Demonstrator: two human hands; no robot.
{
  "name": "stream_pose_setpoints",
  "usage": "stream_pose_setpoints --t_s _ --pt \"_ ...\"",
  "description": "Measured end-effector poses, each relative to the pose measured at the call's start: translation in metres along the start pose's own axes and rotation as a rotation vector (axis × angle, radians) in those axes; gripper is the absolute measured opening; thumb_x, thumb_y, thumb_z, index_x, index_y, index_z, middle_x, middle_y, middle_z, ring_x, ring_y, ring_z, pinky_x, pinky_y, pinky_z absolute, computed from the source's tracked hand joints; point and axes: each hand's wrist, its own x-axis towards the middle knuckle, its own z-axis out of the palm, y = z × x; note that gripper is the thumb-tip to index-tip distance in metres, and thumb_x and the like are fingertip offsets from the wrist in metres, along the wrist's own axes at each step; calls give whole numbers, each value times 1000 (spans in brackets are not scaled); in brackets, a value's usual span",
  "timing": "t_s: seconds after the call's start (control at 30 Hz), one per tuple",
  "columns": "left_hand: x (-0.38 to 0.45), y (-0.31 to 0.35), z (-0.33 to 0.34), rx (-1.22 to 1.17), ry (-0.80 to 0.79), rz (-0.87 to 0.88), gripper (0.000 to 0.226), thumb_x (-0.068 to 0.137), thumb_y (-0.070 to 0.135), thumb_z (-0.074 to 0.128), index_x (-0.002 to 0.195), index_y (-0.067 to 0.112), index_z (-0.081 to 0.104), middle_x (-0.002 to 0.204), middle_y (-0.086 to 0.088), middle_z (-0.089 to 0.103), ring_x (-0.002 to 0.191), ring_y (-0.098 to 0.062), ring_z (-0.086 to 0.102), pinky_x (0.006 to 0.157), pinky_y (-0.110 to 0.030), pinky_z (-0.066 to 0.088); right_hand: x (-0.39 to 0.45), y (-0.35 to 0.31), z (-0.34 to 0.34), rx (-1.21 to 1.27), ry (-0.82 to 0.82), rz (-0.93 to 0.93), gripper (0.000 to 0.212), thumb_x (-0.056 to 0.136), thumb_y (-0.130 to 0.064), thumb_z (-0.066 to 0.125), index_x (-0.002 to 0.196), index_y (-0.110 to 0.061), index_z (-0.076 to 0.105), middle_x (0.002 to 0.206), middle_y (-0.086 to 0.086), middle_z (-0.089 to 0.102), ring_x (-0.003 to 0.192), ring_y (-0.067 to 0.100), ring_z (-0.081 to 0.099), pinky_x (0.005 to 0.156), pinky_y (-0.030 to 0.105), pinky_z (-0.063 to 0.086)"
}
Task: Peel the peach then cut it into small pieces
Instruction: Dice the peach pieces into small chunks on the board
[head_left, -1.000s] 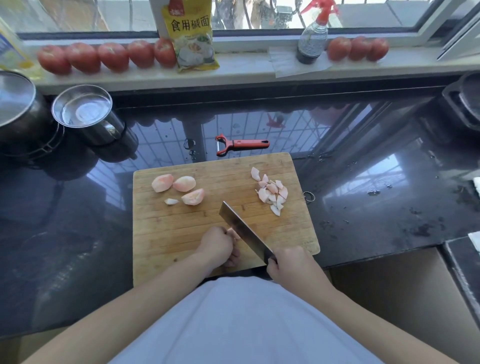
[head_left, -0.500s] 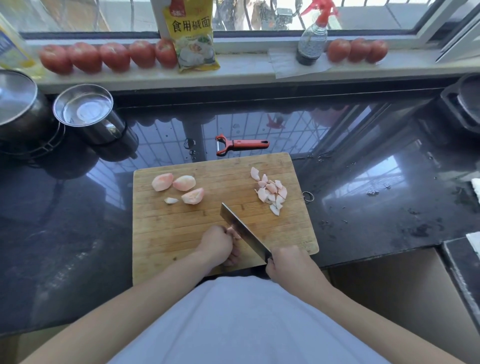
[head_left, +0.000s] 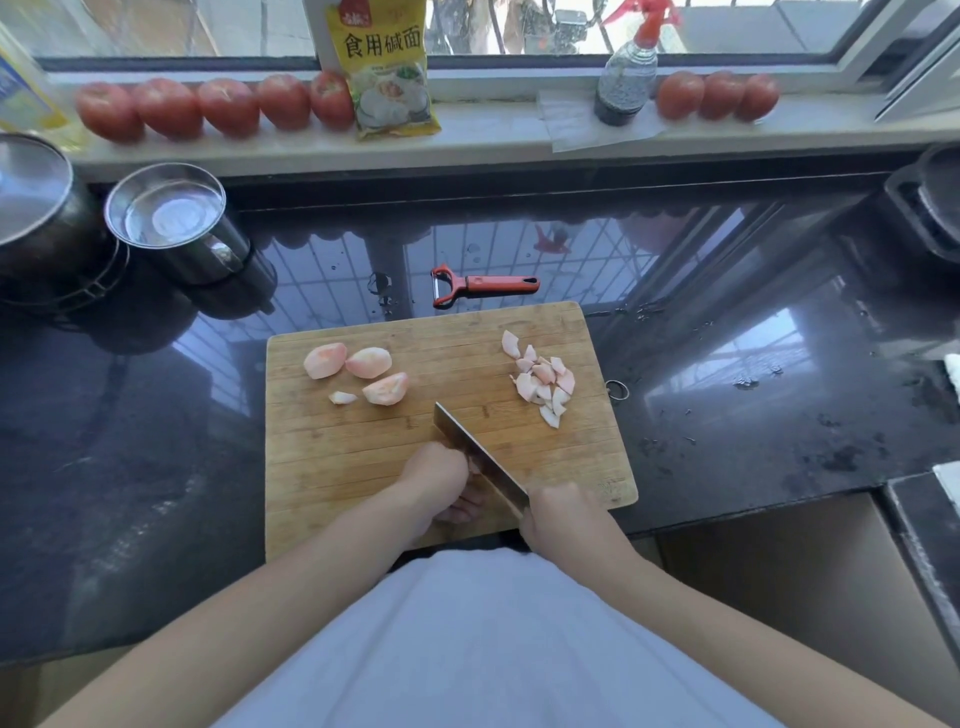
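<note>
A wooden cutting board (head_left: 363, 467) lies on the dark counter in front of me. Three peeled peach wedges (head_left: 370, 362) and a small scrap sit at its far left. A pile of small cut peach pieces (head_left: 543, 384) lies at its far right. My right hand (head_left: 563, 519) grips the handle of a cleaver (head_left: 475, 457), whose blade rests down on the board. My left hand (head_left: 439, 480) curls over a peach piece pressed against the blade's left side; the piece is almost wholly hidden.
A red peeler (head_left: 483, 286) lies just behind the board. A steel cup (head_left: 176, 223) and a pot (head_left: 31, 208) stand at the far left. Tomatoes (head_left: 213, 106), a yellow packet (head_left: 387, 67) and a spray bottle (head_left: 626, 78) line the windowsill. A stove (head_left: 930, 208) sits far right.
The cleaver blade has shifted slightly toward my left hand along the hidden piece. Both hands stay in the same spot on the board.
</note>
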Motion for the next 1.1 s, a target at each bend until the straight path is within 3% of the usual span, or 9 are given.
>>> stream_pose_setpoints --t_s 0.1,0.23,0.3,0.5,0.6,0.7,0.83,1.0,1.1 --pt "-2 1 0 -20 18 -23 20 97 13 57 82 3 64 49 -12 64 49 -28 62 51 -33 53 7 -9 -1 89 82 -16 17 97 -16 48 80 -15 49 71 3 48 72 32 56 63 33 40" --pt "-11 -1 -1 -21 12 22 23 102 13 52 88 2 67 91 -25 77 69 -32 71 61 -35 60 -1 -1 -3 251 161 1 24 98 -20 49 76 -11 54 69 4 57 68 29 59 61 39 47" --pt "-13 -3 -4 -30 -4 36 26 104 13 48 87 2 65 101 -27 76 75 -33 70 68 -36 60 -8 7 -5 257 157 -18 24 98 -21 49 78 -11 55 70 4 57 68 28 59 60 39 46" --pt "-8 -5 -1 26 24 78 27 106 12 42 100 0 66 77 -20 76 75 -34 75 79 -44 65 -16 12 -6 141 96 -38 21 99 -22 48 86 -9 59 73 6 58 67 26 56 58 36 46" --pt "-9 -5 -1 89 32 118 24 107 12 41 104 1 63 80 -19 76 81 -34 77 76 -43 66 -15 11 -5 121 75 -22 22 99 -22 47 82 -11 55 69 2 52 65 23 53 56 34 44" --pt "-11 -3 -1 138 43 139 23 108 12 43 112 1 63 86 -19 77 74 -28 75 62 -34 62 -16 11 -4 114 50 -2 25 99 -24 48 85 -8 61 73 5 58 70 25 58 63 37 52" --pt "-13 -1 0 151 40 126 20 108 10 44 116 1 60 96 -23 76 80 -32 75 66 -35 62 -16 12 -5 155 95 -5 26 99 -25 49 83 -7 60 73 7 61 69 26 60 63 40 52" --pt "-13 0 1 176 53 131 23 108 11 43 114 -1 62 93 -23 76 77 -32 74 59 -33 60 -13 11 -3 120 57 -9 36 99 -24 47 65 -21 37 64 -2 46 64 24 51 59 34 45" --pt "-13 -1 1 192 55 138 23 108 11 43 113 0 62 92 -21 76 75 -30 74 57 -32 57 -13 11 -5 115 39 -3 37 100 -26 47 65 -22 35 64 -3 44 66 24 51 59 33 45"
